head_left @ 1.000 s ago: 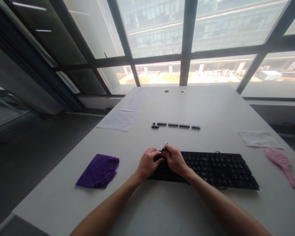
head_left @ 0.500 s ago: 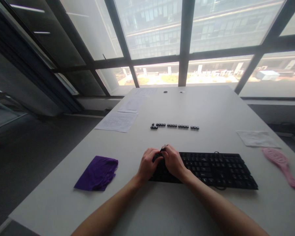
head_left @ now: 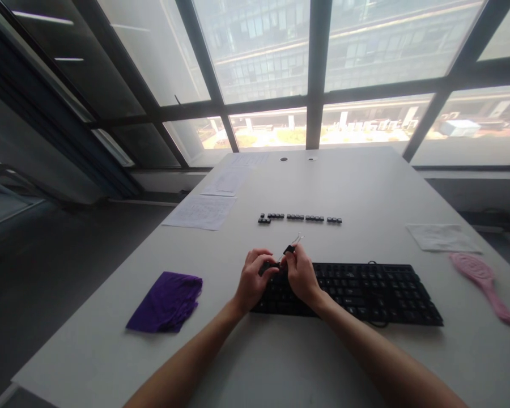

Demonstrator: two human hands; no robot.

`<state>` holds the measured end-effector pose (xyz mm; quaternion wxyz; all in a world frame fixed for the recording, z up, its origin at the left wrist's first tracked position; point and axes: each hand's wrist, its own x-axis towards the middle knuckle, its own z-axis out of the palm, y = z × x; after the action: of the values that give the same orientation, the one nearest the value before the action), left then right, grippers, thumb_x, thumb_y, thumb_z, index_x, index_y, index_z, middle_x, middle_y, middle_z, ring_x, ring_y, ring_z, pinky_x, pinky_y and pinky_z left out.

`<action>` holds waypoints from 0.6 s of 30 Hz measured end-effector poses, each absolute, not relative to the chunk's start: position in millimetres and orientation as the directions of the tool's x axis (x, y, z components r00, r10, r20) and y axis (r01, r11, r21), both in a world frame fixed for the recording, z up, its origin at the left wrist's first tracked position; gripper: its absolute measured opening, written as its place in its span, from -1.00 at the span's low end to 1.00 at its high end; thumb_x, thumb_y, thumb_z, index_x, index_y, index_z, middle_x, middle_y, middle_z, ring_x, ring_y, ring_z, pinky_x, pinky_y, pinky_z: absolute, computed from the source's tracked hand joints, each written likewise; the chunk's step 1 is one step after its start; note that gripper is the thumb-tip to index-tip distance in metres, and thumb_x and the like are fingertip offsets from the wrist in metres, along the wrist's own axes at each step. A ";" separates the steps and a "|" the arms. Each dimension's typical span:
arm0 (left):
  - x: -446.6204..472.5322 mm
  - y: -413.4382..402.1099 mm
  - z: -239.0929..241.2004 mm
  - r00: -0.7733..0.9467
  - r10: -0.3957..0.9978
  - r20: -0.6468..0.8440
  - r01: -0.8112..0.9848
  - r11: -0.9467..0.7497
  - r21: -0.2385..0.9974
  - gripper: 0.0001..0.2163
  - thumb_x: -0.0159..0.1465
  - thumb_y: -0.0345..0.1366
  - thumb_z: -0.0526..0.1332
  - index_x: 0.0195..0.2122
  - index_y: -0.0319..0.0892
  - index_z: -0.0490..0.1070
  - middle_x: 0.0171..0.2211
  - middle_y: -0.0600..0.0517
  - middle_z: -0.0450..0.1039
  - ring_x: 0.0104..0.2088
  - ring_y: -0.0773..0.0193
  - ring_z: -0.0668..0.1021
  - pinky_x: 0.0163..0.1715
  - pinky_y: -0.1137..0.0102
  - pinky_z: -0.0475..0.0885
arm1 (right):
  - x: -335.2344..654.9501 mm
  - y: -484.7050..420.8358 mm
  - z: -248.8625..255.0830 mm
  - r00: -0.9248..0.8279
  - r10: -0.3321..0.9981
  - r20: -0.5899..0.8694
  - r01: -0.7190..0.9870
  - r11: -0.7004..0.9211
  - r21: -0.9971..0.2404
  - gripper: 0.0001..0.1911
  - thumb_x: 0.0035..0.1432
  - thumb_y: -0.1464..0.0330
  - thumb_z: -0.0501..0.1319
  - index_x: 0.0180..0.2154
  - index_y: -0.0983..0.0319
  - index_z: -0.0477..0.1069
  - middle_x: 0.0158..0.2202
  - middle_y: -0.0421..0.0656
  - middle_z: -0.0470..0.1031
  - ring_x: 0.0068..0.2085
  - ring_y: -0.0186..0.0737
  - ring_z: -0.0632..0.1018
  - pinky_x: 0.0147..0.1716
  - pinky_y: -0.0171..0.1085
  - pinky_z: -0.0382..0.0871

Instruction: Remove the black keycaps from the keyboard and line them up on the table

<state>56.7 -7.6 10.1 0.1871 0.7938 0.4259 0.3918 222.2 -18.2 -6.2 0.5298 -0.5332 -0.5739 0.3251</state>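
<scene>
A black keyboard lies on the white table in front of me. My left hand is at its upper left corner, fingers curled around the edge, thumb over the keys. My right hand is closed on a keycap puller with a black grip and thin wire loops, held tilted just above the left part of the keyboard. One wire end points away from me; the other reaches down between my hands, where the fingers partly hide it. Beyond the hands stand loose black keycaps in short rows.
A folded purple cloth lies left of the keyboard. Printed papers run along the table's left edge. To the right are a white tissue and a pink hairbrush. Large windows rise behind the table.
My right hand has turned and lifted slightly, so the keycap puller's grip and wires now show above the fingers. The left hand stays at the keyboard's corner, its fingers a little more spread.
</scene>
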 end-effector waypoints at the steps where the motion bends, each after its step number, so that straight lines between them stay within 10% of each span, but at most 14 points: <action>1: 56.8 -3.0 12.8 0.303 0.834 0.460 0.525 -0.549 0.650 -0.91 0.33 -0.21 0.24 -0.22 -0.09 0.45 -0.12 -0.03 0.47 -0.07 0.18 0.50 -0.10 0.30 0.46 | 222.4 -17.9 -5.6 0.141 0.955 0.261 0.251 0.220 -0.943 -0.86 0.37 0.33 -0.02 -0.26 0.17 0.24 -0.47 -0.21 0.50 -0.43 -0.19 0.52 -0.36 -0.27 0.28; 18: 72.5 133.1 -20.8 0.387 0.832 0.397 0.594 -0.555 0.582 -0.95 0.20 -0.37 0.31 -0.32 -0.16 0.57 -0.28 0.00 0.53 -0.28 0.23 0.54 -0.15 0.31 0.48 | 222.9 -16.8 -5.3 0.102 0.963 0.251 0.219 0.224 -0.950 -0.86 0.35 0.35 0.00 -0.30 0.17 0.25 -0.45 -0.20 0.50 -0.40 -0.19 0.51 -0.30 -0.27 0.30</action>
<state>72.5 133.1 -20.8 0.1756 0.8141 0.4380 0.3384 222.9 -16.8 -5.3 0.5334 -0.5160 -0.5723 0.3487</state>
